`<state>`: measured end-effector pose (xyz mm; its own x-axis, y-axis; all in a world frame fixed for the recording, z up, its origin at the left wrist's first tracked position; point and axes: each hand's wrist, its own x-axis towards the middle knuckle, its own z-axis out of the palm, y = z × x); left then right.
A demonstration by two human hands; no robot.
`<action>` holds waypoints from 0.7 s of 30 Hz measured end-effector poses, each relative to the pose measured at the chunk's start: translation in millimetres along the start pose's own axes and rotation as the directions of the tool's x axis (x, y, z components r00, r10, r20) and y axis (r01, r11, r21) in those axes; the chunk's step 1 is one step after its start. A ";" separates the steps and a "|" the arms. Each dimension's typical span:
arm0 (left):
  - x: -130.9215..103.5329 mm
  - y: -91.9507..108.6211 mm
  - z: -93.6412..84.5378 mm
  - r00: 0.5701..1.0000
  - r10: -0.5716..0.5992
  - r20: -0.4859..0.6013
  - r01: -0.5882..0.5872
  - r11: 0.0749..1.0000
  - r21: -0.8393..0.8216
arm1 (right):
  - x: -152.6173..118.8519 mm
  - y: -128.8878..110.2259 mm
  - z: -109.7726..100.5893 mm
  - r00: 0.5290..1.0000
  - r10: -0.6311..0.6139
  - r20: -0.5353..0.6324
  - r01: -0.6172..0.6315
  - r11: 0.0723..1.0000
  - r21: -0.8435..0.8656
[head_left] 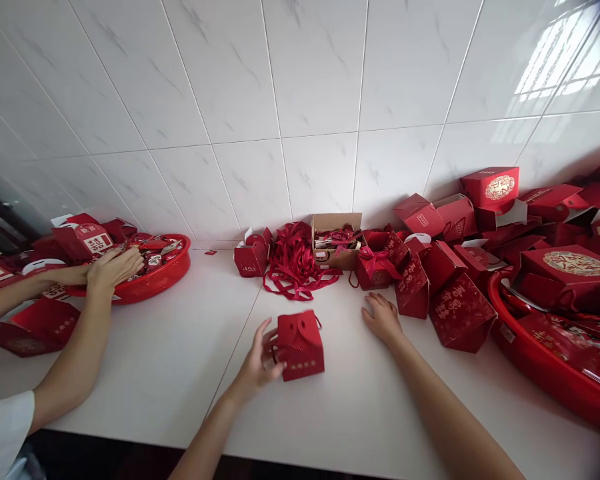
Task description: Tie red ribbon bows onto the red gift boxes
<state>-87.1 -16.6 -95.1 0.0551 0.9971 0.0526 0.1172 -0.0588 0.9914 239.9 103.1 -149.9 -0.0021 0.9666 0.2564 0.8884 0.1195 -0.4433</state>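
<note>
A closed red gift box (301, 347) with gold lettering and a cord handle stands on the white table in front of me. At its left side is my left hand (260, 357), fingers apart and curved, with the thumb at the box's lower front corner. My right hand (384, 317) lies on the table to the right, fingers stretched out and holding nothing. Just behind it stands a gift box with a ribbon bow (375, 263). Red ribbon (295, 257) lies in a heap near the wall, beside a small red gift box (253, 253).
A brown cardboard box (337, 233) holds small pieces by the wall. Piled gift boxes (463, 313) and a red basket (540, 373) of packets crowd the right. On the left, a co-worker's hands (115, 267) are over another red basket (180, 267).
</note>
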 end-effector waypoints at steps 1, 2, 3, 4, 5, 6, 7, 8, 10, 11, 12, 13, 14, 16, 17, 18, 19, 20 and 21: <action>-10.2 -2.3 6.8 0.999 0.017 0.045 -0.018 1.000 0.020 | -1.0 0.5 -0.4 1.000 -0.006 0.000 0.006 1.000 -0.001; -18.7 -3.1 12.7 0.997 0.027 0.071 -0.031 0.998 0.050 | -1.9 1.0 -1.1 1.000 -0.012 -0.001 0.012 1.000 -0.002; -25.7 -2.4 17.6 0.996 0.032 0.085 -0.040 0.995 0.090 | -2.6 1.2 -1.8 1.000 -0.019 -0.002 0.019 1.000 -0.004; -31.2 -0.5 21.6 0.996 0.038 0.079 -0.048 0.991 0.128 | -3.2 0.9 -2.7 1.000 -0.029 -0.003 0.029 1.000 -0.005; -35.7 1.9 24.7 0.997 0.043 0.070 -0.055 0.984 0.169 | -3.6 -0.2 -3.6 0.999 -0.042 -0.002 0.041 0.999 -0.005; -39.5 4.2 27.2 0.997 0.055 0.058 -0.066 0.974 0.215 | -3.7 -2.4 -4.3 0.998 -0.059 0.001 0.059 0.998 -0.003; -43.0 5.8 29.1 0.996 0.080 0.041 -0.088 0.960 0.266 | -3.5 -6.0 -4.7 0.997 -0.081 0.007 0.081 0.997 -0.001; -46.7 6.1 30.7 0.993 0.119 0.023 -0.120 0.939 0.322 | -3.0 -11.2 -4.7 0.994 -0.110 0.018 0.110 0.994 0.004; -55.0 2.2 33.4 0.973 0.232 0.010 -0.213 0.872 0.441 | -0.4 -26.7 -2.6 0.982 -0.183 0.050 0.182 0.983 0.020; -59.9 -1.7 34.6 0.955 0.295 0.024 -0.268 0.827 0.494 | 1.9 -36.6 -0.6 0.972 -0.223 0.070 0.221 0.975 0.031; -65.0 -6.5 35.8 0.933 0.356 0.048 -0.325 0.778 0.538 | 4.8 -47.5 2.1 0.961 -0.262 0.089 0.259 0.965 0.043; -70.1 -11.6 36.9 0.910 0.409 0.072 -0.374 0.732 0.570 | 8.5 -58.8 5.4 0.949 -0.297 0.106 0.293 0.955 0.055; -74.9 -16.7 37.7 0.890 0.447 0.093 -0.411 0.695 0.591 | 12.7 -70.2 9.1 0.938 -0.326 0.119 0.320 0.945 0.064; -83.1 -25.2 38.3 0.870 0.480 0.116 -0.446 0.665 0.599 | 22.2 -90.6 17.1 0.925 -0.355 0.134 0.349 0.935 0.070; -86.1 -27.9 37.9 0.869 0.481 0.118 -0.451 0.669 0.591 | 26.7 -99.1 21.0 0.924 -0.357 0.136 0.351 0.934 0.068; -88.5 -29.5 37.1 0.874 0.472 0.116 -0.446 0.683 0.579 | 30.6 -106.0 24.7 0.926 -0.353 0.136 0.347 0.936 0.063; -90.4 -29.8 36.0 0.884 0.455 0.112 -0.432 0.700 0.569 | 33.6 -111.4 28.0 0.930 -0.343 0.134 0.339 0.939 0.058; -91.8 -28.8 34.7 0.896 0.431 0.104 -0.410 0.714 0.568 | 35.6 -115.3 30.7 0.934 -0.332 0.131 0.327 0.943 0.052; -93.1 -26.8 33.5 0.910 0.404 0.088 -0.378 0.726 0.574 | 36.4 -117.8 32.8 0.940 -0.317 0.127 0.313 0.948 0.047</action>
<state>-62.1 -109.5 -130.6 0.1849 0.8797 0.4380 0.6338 -0.4474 0.6310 120.1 131.7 -116.6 -0.3418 0.8994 0.2724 0.8203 0.4270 -0.3806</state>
